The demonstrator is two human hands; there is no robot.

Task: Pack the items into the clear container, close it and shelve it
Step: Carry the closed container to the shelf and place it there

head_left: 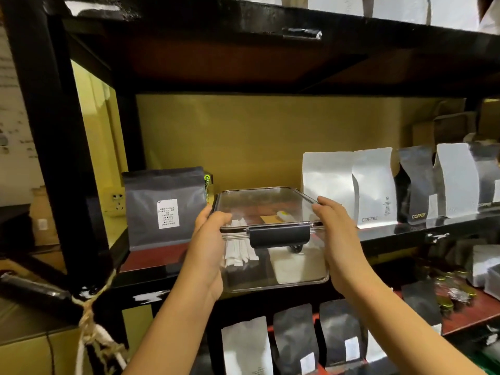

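Now both hands [273, 239], closed clear container [270, 212] (latched), shelf edge [405, 231]

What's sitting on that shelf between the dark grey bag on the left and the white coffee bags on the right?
In the head view, only the clear container, lid latched, held by the left hand and right hand, fills the gap between the dark grey bag and the white coffee bags.

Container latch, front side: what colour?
Black. The latch sits on the clear container, between the left hand and right hand; the head view shows it.
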